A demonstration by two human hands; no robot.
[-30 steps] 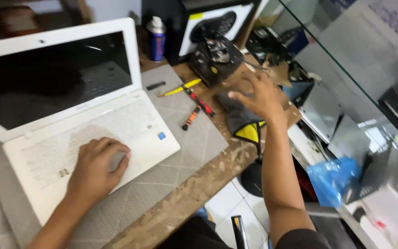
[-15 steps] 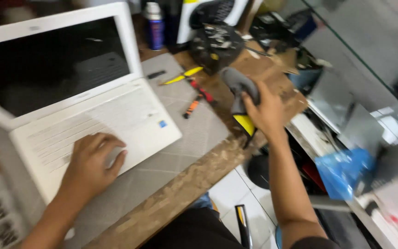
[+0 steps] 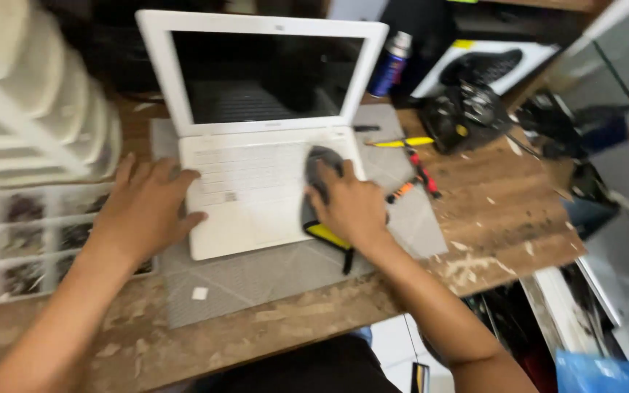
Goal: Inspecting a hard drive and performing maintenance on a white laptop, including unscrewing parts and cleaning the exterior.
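Since a moment ago the right hand has carried the cloth from the wooden bench over onto the laptop, and the view has swung to centre the machine. That cloth is dark grey with a yellow edge and a short black strap hanging off its lower corner; it lies bunched on the right side of the keyboard deck, pressed flat under the right hand, whose fingers curl over it in a grasp. White and open, with a dark screen, the laptop sits on a grey mat. Spread open, the left hand rests flat on the deck's left edge, grasping nothing. Just right of the laptop lie a yellow tool and red pliers; a blue spray can stands behind.
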